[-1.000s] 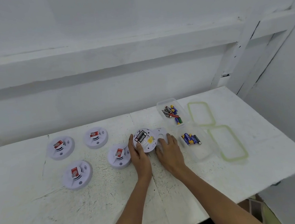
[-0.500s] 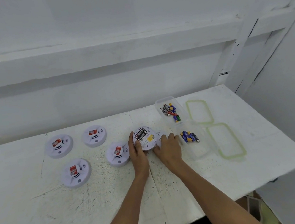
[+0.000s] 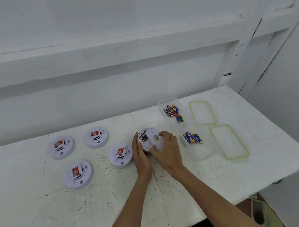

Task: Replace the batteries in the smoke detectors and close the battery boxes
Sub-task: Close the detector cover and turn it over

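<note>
A white smoke detector (image 3: 146,139) lies upside down in the middle of the table, with dark batteries showing in its open back. My left hand (image 3: 140,156) grips its left edge. My right hand (image 3: 166,150) holds a white round cover (image 3: 157,143) against the detector's right side, partly over it. Several more white detectors with red labels lie to the left, the nearest (image 3: 121,155) touching my left hand. Two clear tubs hold batteries: the far tub (image 3: 173,113) and the near tub (image 3: 195,139).
Two green-rimmed lids (image 3: 203,112) (image 3: 229,142) lie right of the tubs. The white table (image 3: 44,216) ends at a front edge near my forearms and a right edge past the lids. A white wall with ledges stands behind.
My right hand has brought the round cover from the table beside the detector up onto the detector's right side. My left hand has stayed on the detector's left edge.
</note>
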`<action>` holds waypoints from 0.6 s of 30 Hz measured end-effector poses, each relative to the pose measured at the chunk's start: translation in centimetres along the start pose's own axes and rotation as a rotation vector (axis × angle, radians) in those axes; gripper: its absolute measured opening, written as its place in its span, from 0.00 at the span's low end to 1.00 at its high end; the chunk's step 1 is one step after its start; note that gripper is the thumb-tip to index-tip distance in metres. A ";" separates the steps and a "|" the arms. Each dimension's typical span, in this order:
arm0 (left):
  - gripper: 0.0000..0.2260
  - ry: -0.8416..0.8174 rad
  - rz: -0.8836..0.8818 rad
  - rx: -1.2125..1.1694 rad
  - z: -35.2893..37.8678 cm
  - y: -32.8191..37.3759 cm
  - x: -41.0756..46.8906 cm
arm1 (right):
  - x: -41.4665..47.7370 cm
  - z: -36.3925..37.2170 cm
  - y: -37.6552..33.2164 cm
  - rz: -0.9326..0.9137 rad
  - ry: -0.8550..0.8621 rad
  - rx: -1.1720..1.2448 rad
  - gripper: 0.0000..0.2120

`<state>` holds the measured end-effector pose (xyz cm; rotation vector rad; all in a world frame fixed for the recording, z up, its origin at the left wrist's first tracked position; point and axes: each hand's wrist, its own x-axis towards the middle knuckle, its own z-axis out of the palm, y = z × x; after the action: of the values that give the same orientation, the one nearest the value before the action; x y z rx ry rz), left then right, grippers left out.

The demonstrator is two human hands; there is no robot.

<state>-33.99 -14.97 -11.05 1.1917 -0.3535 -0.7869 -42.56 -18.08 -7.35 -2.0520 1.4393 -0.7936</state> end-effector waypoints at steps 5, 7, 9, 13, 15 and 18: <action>0.17 0.002 0.028 0.057 -0.1 0.0 0.1 | 0.5 0.4 0.0 -0.121 -0.063 -0.067 0.29; 0.17 0.003 0.033 0.049 -0.2 -0.1 0.2 | 0.6 0.3 0.2 -0.141 -0.061 -0.093 0.29; 0.17 -0.002 0.032 0.041 -0.2 -0.1 0.2 | 0.8 0.2 0.3 -0.149 -0.065 -0.097 0.29; 0.16 -0.008 0.019 0.034 -0.3 -0.2 0.2 | 1.0 -0.2 0.5 -0.186 -0.089 -0.093 0.29; 0.16 -0.003 0.010 0.028 -0.3 -0.1 0.2 | 1.1 -0.4 0.8 -0.191 -0.099 -0.086 0.28; 0.16 -0.013 0.013 0.034 -0.4 -0.2 0.3 | 1.2 -0.6 1.0 -0.189 -0.106 -0.082 0.29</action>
<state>-33.63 -14.93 -11.37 1.2153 -0.3866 -0.7803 -43.37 -19.54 -7.42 -2.2822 1.2527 -0.6975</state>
